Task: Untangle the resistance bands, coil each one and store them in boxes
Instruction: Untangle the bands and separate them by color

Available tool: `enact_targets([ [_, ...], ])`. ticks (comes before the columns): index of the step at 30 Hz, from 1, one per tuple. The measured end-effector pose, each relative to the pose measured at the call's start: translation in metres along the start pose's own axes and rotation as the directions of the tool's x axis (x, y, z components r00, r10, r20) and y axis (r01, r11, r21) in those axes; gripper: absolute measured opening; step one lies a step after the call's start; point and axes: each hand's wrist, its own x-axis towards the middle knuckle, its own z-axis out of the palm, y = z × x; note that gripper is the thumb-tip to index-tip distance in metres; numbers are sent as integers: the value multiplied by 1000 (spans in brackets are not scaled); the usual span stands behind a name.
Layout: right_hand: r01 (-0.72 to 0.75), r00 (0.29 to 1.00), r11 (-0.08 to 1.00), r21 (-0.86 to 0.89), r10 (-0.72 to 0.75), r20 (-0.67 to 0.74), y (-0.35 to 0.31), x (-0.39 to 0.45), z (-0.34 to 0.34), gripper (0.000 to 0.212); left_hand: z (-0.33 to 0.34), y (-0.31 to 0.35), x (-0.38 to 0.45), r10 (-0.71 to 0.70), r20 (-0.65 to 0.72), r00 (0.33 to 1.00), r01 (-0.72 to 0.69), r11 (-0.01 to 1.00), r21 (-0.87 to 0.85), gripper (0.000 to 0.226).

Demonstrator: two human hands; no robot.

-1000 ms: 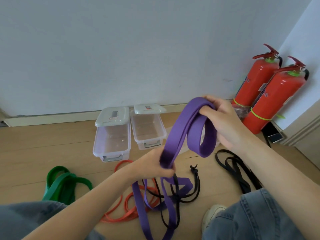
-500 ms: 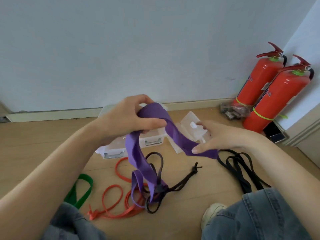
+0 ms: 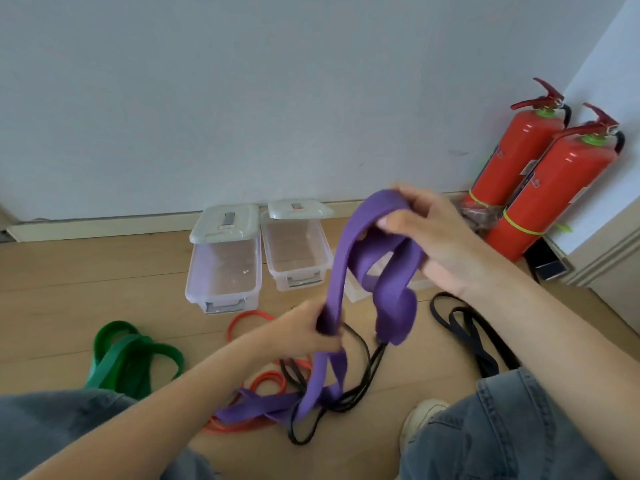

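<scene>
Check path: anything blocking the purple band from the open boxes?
Boxes are open, nothing over them. But the purple band, gripped by left hand and right hand, trails into thin black cord and orange band on the floor.

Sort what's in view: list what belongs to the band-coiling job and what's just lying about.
Job: purple band, held by right hand and left hand; green band; orange band; thin black band; black band; two clear boxes.

Lying about: two fire extinguishers.

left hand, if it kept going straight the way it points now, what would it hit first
Probably the hanging loop of the wide purple rubber band that the left hand itself grips, then the thin black band on the floor; depth is unclear.
</scene>
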Motion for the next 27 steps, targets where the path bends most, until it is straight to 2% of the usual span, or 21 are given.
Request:
enact_targets([
  [2,25,998,999,24,-24,-57,-3,-1,-4,10,4,-17,-1,-60,45,997,55,993,104,29],
  [4,1,989,999,45,6,-147,-5,-2,-17,9,-10,-17,2,-103,21,994,98,980,171,20],
  [5,-40,983,999,12,42,-180,-8,-3,-25,10,-23,-11,3,-108,-15,994,109,981,162,25],
  [6,-113,977,989,-91,94,-191,-9,-4,-32,9,-38,-1,2,-95,-68,993,101,990,94,31],
  [7,-227,966,937,-265,182,-184,-9,-5,-38,4,-54,11,-1,-73,-117,990,72,997,-12,34],
  [8,-337,942,811,-479,292,-168,-7,-8,-43,12,-68,25,-5,-34,-162,986,18,994,-103,35],
  [9,-404,897,638,-655,416,-148,-4,-11,-45,25,-79,40,-9,12,-193,981,-44,985,-164,35],
  [10,-411,846,491,-768,520,-120,2,-14,-43,38,-87,55,-14,69,-217,974,-114,973,-199,35],
  [11,-397,809,413,-820,579,-100,6,-15,-38,52,-91,68,-19,135,-237,962,-189,957,-222,35],
  [12,-387,799,413,-824,597,-76,7,-17,-32,68,-94,81,-22,195,-250,948,-254,939,-233,36],
  [14,-403,835,608,-684,550,-4,-1,-15,-25,97,-94,99,-25,261,-255,931,-322,916,-241,32],
  [15,-378,864,711,-594,501,50,-6,-13,-23,98,-91,104,-24,264,-245,933,-319,921,-222,30],
  [16,-324,889,783,-530,444,113,-9,-12,-21,91,-87,106,-23,257,-229,939,-301,936,-184,29],
  [18,-219,909,830,-513,365,201,-9,-11,-10,66,-76,104,-19,236,-184,954,-258,959,-112,29],
  [20,-152,926,790,-594,325,195,-1,-12,4,37,-70,93,-13,231,-156,960,-245,967,-73,29],
  [22,-122,963,793,-597,239,121,3,-11,12,16,-66,78,-5,226,-202,953,-242,968,-62,32],
  [23,-118,979,846,-519,186,81,2,-10,12,16,-63,68,-2,217,-245,945,-237,970,-54,32],
  [25,-100,990,971,-219,118,73,-4,-9,8,15,-47,44,3,182,-257,949,-182,983,23,21],
  [27,-63,996,998,6,62,71,-8,-8,4,12,-23,19,4,84,-115,990,-75,994,78,12],
])
